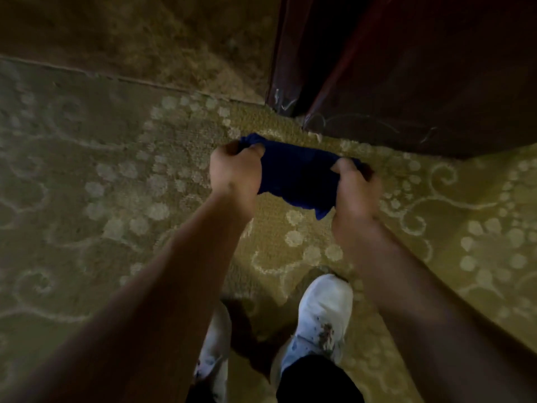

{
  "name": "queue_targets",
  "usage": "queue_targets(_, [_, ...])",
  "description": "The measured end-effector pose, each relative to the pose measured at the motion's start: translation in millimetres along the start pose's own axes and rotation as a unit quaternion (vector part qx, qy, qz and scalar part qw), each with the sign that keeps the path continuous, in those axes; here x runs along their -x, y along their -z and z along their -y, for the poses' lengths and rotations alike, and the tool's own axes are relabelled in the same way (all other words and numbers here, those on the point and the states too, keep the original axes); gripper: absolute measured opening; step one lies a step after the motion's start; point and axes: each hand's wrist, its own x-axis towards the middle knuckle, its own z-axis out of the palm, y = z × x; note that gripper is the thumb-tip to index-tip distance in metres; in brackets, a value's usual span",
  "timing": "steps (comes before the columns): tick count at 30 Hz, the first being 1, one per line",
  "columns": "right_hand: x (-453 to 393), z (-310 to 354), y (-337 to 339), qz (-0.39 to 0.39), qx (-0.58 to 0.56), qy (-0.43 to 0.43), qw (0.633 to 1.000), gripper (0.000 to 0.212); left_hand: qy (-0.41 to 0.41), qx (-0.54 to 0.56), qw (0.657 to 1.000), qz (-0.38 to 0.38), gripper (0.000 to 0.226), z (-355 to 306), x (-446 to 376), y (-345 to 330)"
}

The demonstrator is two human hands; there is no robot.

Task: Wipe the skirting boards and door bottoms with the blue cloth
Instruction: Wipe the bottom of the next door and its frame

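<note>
Both hands were out front: the left hand (235, 170) gripped one end of the cloth (296, 175), the right hand (356, 190) the other, stretching it above the carpet (116, 175). The door (421, 82) bottom stood just ahead (untouched by the cloth), so wiping here looked yet to start.
</note>
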Motion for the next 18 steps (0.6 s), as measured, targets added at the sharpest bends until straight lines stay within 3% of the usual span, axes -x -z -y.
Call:
queue_targets(3, [-36.0,-3.9,-13.6,0.015,-0.024,-0.006,1.000,0.010,0.003,0.032,0.999,0.016,0.039,-0.6,-30.2,-19.5])
queue_targets(6, [-67.9,-13.3,-22.4,0.013,-0.048,-0.005,0.999,0.025,-0.024,0.041,0.999,0.026,0.040,5.2,-62.0,-41.4])
queue_targets(8, [-84.8,-27.0,-25.1,0.023,-0.051,-0.011,0.998,0.019,-0.034,0.047,0.998,0.018,0.039,8.6,-81.6,-52.0])
queue_targets(11, [-96.3,-53.4,-29.0,0.090,-0.088,-0.045,0.991,0.017,-0.045,0.072,0.996,0.009,0.034,11.0,-106.4,-62.3])
queue_targets(15, [-104.9,-65.6,-40.1,0.133,-0.154,-0.070,0.977,0.041,-0.029,0.132,0.991,0.004,0.015,6.4,-130.5,-75.5])
queue_targets(18, [-115.4,-62.4,-46.9,0.144,-0.174,-0.071,0.972,0.028,-0.013,0.163,0.987,-0.008,0.004,-2.2,-135.7,-85.4])
